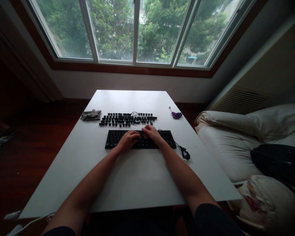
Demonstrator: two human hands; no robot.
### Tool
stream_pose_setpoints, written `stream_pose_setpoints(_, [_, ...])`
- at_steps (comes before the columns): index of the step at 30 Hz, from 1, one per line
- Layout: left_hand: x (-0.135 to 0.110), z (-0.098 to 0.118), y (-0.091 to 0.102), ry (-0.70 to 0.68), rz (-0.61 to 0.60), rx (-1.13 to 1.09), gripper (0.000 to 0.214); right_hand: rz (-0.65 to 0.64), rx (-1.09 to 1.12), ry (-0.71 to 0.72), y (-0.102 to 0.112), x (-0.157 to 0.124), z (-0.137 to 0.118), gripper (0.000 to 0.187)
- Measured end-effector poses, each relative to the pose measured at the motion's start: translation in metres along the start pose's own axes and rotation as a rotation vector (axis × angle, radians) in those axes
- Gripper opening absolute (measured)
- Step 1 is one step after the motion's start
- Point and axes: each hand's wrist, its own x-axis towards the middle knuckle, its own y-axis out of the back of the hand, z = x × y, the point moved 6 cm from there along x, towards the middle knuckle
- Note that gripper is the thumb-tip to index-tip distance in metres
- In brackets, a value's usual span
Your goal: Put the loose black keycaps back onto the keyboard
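Observation:
A black keyboard (110,139) lies across the white table in front of me. My left hand (129,139) rests over its middle, fingers slightly bent and lying on the keys area. Close beside it, my right hand (150,132) is pinched closed just above the keyboard; whatever sits between its fingertips is too small and dark to make out. Beyond the keyboard, many loose black keycaps (120,119) stand in rows. A thin wire-like ring (134,113) shows among them. The keyboard's bundled cable (184,152) lies off its right end.
A grey cloth (91,115) lies at the table's left edge. Near the right edge are a purple cloth (176,115) and a small thin brush-like stick (170,109). The white table (137,183) faces a window. A pale sofa (223,144) with a dark bag (280,160) stands to the right.

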Motion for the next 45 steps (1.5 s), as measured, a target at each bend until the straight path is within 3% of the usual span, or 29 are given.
stream_pose_setpoints(5, [0.0,0.001,0.002,-0.007,0.047,-0.026,0.02,-0.005,0.033,-0.052,0.0,-0.001,0.0,0.028])
stream_pose_setpoints(12, [0.001,0.001,0.005,-0.027,0.059,-0.161,0.018,-0.015,0.099,-0.239,-0.003,-0.005,0.003,0.019])
stream_pose_setpoints(20, [0.002,0.001,0.008,0.001,0.068,-0.332,0.017,0.0,0.164,-0.283,-0.004,-0.007,0.002,0.015])
stream_pose_setpoints(26, [0.003,-0.004,0.011,0.104,0.119,-0.396,0.019,0.035,0.191,-0.301,-0.004,-0.007,0.003,0.016])
stream_pose_setpoints(33, [-0.004,-0.034,0.023,0.365,0.299,-0.188,0.023,0.009,0.142,-0.27,-0.007,-0.007,0.004,0.013])
stream_pose_setpoints(37, [-0.004,-0.045,0.029,0.427,0.279,0.0,0.032,0.011,0.132,-0.255,-0.009,-0.007,0.004,0.013])
stream_pose_setpoints(45, [0.022,-0.051,0.024,0.418,0.169,0.278,0.023,0.002,0.119,-0.239,-0.011,-0.01,0.002,0.017])
